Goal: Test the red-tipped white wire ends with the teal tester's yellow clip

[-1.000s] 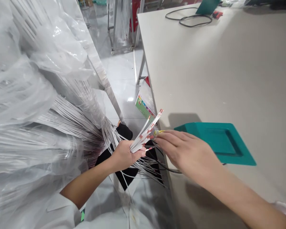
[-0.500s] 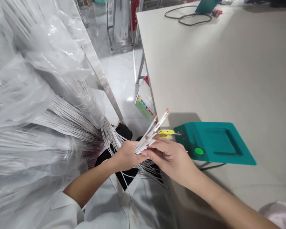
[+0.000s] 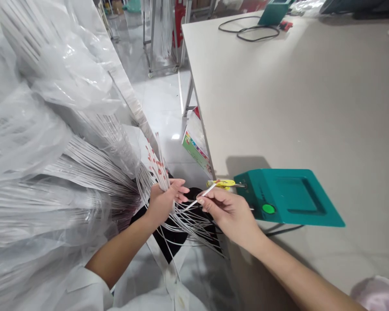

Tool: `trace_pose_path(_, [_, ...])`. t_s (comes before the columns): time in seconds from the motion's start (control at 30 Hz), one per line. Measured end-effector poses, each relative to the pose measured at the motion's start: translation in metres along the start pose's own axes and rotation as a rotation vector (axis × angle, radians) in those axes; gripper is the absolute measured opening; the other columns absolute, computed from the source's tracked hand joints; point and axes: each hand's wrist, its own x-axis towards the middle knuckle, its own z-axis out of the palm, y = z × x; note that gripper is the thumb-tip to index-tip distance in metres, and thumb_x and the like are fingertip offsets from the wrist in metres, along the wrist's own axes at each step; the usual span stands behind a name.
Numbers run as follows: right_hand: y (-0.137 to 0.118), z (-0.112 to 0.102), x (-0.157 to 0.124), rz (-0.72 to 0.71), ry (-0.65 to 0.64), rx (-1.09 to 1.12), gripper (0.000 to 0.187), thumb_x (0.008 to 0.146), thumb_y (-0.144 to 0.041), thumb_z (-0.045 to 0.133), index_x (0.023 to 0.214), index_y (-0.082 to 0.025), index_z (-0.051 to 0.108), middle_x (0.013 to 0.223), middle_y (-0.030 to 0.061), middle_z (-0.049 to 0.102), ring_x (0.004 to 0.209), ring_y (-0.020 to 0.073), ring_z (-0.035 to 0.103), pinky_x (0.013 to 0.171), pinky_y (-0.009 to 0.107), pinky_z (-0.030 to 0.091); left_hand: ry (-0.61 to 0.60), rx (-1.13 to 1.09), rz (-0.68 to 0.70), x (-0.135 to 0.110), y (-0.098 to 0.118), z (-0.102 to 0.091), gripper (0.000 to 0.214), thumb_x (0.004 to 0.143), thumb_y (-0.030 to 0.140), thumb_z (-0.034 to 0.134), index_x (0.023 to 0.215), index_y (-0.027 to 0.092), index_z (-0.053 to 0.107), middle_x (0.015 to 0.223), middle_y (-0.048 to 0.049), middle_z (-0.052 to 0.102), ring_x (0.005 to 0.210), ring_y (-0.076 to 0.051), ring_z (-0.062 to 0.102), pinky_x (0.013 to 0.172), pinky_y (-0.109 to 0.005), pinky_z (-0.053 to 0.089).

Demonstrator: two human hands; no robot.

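My left hand (image 3: 164, 203) holds a bundle of white wires (image 3: 158, 166) against the palm with the thumb, their reddish, copper-like ends pointing up; its fingers stretch to the right. Between thumb and fingertips, my right hand (image 3: 230, 216) pinches one single white wire (image 3: 203, 193), its reddish tip pointing up and right. Just beyond that hand, a yellow clip (image 3: 225, 183) is attached to a teal device (image 3: 304, 196) with a green round button (image 3: 268, 209) on the table. Loose lengths of wire hang below both hands over something black.
Many white wires (image 3: 94, 160) wrapped in clear plastic (image 3: 22, 116) fill the left side. The pale table (image 3: 288, 103) bears a black cable (image 3: 256, 36) at its far end. A printed green and white box (image 3: 196, 144) stands beside the table, and a wheeled rack (image 3: 152, 39) is behind.
My left hand has tilted the bundle left, away from my right hand. One wire is now apart from the bundle, pinched in my right hand. The view has shifted slightly.
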Motion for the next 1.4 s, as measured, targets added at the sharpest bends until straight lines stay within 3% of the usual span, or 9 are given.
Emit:
trace_pose_path(0.07, [0.002, 0.006, -0.002, 0.0, -0.055, -0.026, 0.017, 0.082, -0.026, 0.053, 0.068, -0.018, 0.06, 0.061, 0.0007, 0.059, 0.056, 0.0123, 0.053, 0.053, 0.023, 0.042, 0.023, 0.064, 0.065, -0.002, 0.002, 0.002, 0.033, 0.072, 0.042, 0.063, 0.083, 0.011, 0.069, 0.065, -0.0043, 0.066, 0.041, -0.006, 0.047, 0.041, -0.02, 0.037])
trace_pose_path(0.27, [0.006, 0.016, -0.007, -0.137, -0.11, -0.091, 0.018, 0.084, -0.019, 0.048, 0.075, -0.019, 0.064, 0.068, 0.0026, 0.062, 0.062, 0.0128, 0.057, 0.057, 0.024, 0.044, -0.142, 0.218, 0.09, -0.017, 0.013, 0.009, 0.018, 0.07, 0.028, 0.064, 0.074, 0.012, 0.071, 0.055, 0.0008, 0.057, 0.044, -0.006, 0.042, 0.042, -0.02, 0.034])
trace_pose_path(0.4, [0.008, 0.008, -0.004, -0.14, 0.021, -0.105, 0.013, 0.083, -0.021, 0.052, 0.08, -0.019, 0.064, 0.073, 0.0041, 0.063, 0.065, 0.0141, 0.058, 0.06, 0.026, 0.046, -0.058, 0.232, 0.048, -0.017, 0.013, 0.009, 0.02, 0.071, 0.031, 0.063, 0.072, 0.012, 0.07, 0.04, 0.0065, 0.041, 0.037, -0.005, 0.036, 0.041, -0.02, 0.031])
trace_pose_path(0.53, [0.008, 0.003, 0.001, -0.101, 0.168, 0.004, 0.011, 0.082, -0.021, 0.054, 0.085, -0.02, 0.064, 0.081, 0.0051, 0.066, 0.072, 0.0156, 0.06, 0.064, 0.029, 0.049, -0.033, 0.253, 0.089, -0.017, 0.011, 0.01, 0.014, 0.068, 0.027, 0.066, 0.07, 0.014, 0.071, 0.054, 0.0025, 0.055, 0.049, -0.008, 0.045, 0.05, -0.021, 0.037])
trace_pose_path(0.63, [0.008, 0.004, 0.001, -0.143, 0.149, 0.059, 0.01, 0.08, -0.019, 0.055, 0.083, -0.02, 0.065, 0.079, 0.0044, 0.066, 0.072, 0.0159, 0.061, 0.066, 0.031, 0.05, -0.074, 0.287, 0.12, -0.017, 0.008, 0.011, 0.012, 0.068, 0.023, 0.064, 0.062, 0.014, 0.069, 0.061, 0.0005, 0.059, 0.061, -0.011, 0.049, 0.06, -0.022, 0.039])
trace_pose_path(0.9, [0.007, 0.007, 0.0, -0.115, 0.125, 0.081, 0.009, 0.08, -0.019, 0.058, 0.076, -0.02, 0.065, 0.071, 0.0029, 0.065, 0.065, 0.0142, 0.059, 0.063, 0.029, 0.047, -0.208, 0.307, 0.134, -0.018, 0.005, 0.006, 0.018, 0.073, 0.026, 0.059, 0.061, 0.013, 0.062, 0.056, 0.0015, 0.054, 0.057, -0.01, 0.047, 0.057, -0.022, 0.038])
trace_pose_path(1.1, [0.006, 0.009, 0.002, -0.13, 0.108, 0.207, 0.012, 0.082, -0.021, 0.055, 0.074, -0.02, 0.063, 0.069, 0.002, 0.063, 0.065, 0.0145, 0.057, 0.063, 0.029, 0.047, -0.199, 0.283, 0.114, -0.02, 0.004, 0.005, 0.024, 0.077, 0.032, 0.054, 0.06, 0.016, 0.062, 0.053, -0.0006, 0.054, 0.057, -0.013, 0.051, 0.052, -0.023, 0.038])
trace_pose_path(1.3, [0.008, 0.005, 0.002, -0.151, 0.107, 0.107, 0.009, 0.081, -0.018, 0.056, 0.077, -0.02, 0.064, 0.069, 0.002, 0.063, 0.065, 0.0138, 0.057, 0.062, 0.029, 0.047, -0.191, 0.309, 0.1, -0.019, 0.005, 0.002, 0.024, 0.077, 0.032, 0.055, 0.062, 0.015, 0.064, 0.059, -0.0014, 0.059, 0.055, -0.011, 0.049, 0.052, -0.023, 0.037])
trace_pose_path(1.4, [0.006, -0.004, 0.003, -0.126, 0.115, 0.064, 0.011, 0.081, -0.02, 0.057, 0.089, -0.021, 0.065, 0.083, 0.0048, 0.066, 0.072, 0.0146, 0.06, 0.064, 0.028, 0.049, -0.183, 0.309, 0.098, -0.02, 0.006, 0.001, 0.022, 0.077, 0.03, 0.055, 0.064, 0.015, 0.065, 0.061, -0.0012, 0.06, 0.055, -0.01, 0.049, 0.055, -0.024, 0.038])
